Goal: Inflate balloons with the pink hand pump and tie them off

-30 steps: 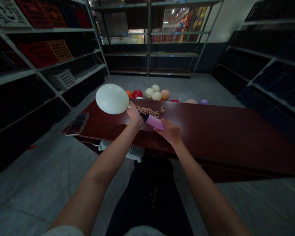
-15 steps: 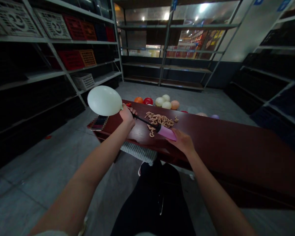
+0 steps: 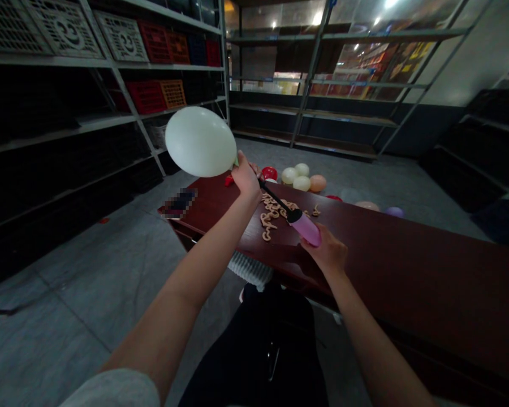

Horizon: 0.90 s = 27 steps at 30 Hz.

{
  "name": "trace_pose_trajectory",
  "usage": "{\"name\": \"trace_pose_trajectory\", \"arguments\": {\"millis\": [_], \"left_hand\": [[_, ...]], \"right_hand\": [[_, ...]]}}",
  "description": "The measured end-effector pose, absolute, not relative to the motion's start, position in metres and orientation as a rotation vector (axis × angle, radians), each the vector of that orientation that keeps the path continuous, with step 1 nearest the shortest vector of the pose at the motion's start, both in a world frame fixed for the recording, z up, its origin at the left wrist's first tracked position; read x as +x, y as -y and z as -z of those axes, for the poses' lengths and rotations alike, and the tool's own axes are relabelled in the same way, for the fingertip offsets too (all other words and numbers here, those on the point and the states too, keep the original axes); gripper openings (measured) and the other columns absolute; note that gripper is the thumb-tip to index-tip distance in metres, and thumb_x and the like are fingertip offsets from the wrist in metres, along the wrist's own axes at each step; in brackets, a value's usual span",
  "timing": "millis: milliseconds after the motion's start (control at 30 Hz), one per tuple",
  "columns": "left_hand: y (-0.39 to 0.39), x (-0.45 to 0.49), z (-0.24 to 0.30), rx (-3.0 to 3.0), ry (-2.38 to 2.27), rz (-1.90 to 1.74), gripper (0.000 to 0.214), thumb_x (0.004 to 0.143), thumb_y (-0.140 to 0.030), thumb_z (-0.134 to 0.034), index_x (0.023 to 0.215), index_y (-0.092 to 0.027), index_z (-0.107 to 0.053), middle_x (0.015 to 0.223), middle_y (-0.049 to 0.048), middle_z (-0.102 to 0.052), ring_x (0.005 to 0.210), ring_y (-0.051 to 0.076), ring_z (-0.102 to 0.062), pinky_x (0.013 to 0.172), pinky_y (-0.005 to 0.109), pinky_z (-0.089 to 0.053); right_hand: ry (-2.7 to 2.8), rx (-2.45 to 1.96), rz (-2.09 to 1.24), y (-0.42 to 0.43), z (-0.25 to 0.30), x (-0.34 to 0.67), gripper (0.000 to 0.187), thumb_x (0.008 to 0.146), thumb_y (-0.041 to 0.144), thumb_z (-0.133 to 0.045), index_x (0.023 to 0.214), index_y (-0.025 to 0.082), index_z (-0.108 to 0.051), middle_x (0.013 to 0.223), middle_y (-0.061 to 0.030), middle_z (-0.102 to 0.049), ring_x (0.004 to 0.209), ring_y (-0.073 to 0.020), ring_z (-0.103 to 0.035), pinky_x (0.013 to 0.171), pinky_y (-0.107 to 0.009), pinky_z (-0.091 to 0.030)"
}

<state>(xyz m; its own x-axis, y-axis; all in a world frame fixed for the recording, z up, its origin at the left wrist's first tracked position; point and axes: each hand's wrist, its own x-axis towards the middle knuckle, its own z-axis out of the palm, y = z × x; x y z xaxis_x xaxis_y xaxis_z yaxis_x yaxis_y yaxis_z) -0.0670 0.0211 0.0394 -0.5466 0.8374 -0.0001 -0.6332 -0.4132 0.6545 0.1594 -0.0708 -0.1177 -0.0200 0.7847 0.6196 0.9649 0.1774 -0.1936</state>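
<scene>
Above the table's left end, we have the white balloon, held in the air; long axis slightly off level, dropping to the right, rounded end away to the left, neck aimed at the left grip. That grip: fingers curled closed, thumb by the neck, other fingers around the far end of the pump's black rod. Whether rod and neck join, we cannot tell; fingers cover it.

Pink hand pump, also over the table: long axis diagonal, rod pointing forward-left toward the balloon, pink body toward us and right. Right grip wraps the body's near end, closed.

On the table, below the rod, we log a tangle of tan strips; red item near its far left edge; pixelated flat object on its left end. Inflated balloons, cream mostly, beyond its far edge. Left of the table, shelved white crates bear round emblems, lettering unreadable to us.
</scene>
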Motion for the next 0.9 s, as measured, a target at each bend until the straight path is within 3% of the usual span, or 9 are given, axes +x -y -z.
{"name": "trace_pose_trajectory", "arguments": {"millis": [367, 900], "left_hand": [[-0.011, 0.018, 0.018, 0.399, -0.806, -1.887, 0.057, 0.095, -0.057, -0.057, 0.055, -0.021, -0.035, 0.042, -0.0057, -0.034, 0.033, 0.006, -0.034, 0.037, 0.020, -0.027], [0.015, -0.033, 0.021, 0.301, -0.856, -1.843, 0.047, 0.103, -0.030, -0.042, 0.058, -0.022, -0.034, 0.040, -0.0063, -0.033, 0.031, 0.008, -0.035, 0.037, 0.021, -0.030]], "right_hand": [[1.820, -1.643, 0.377, 0.065, 0.119, 0.159, 0.050, 0.083, 0.056, -0.058, 0.111, 0.017, -0.071, 0.082, -0.0092, -0.075, 0.065, -0.0218, -0.065, 0.058, -0.029, -0.034], [2.072, -1.485, 0.398, 0.073, 0.120, 0.156, 0.049, 0.087, 0.058, -0.061, 0.116, 0.019, -0.069, 0.095, -0.0077, -0.078, 0.072, -0.0213, -0.070, 0.059, -0.029, -0.039]]}}
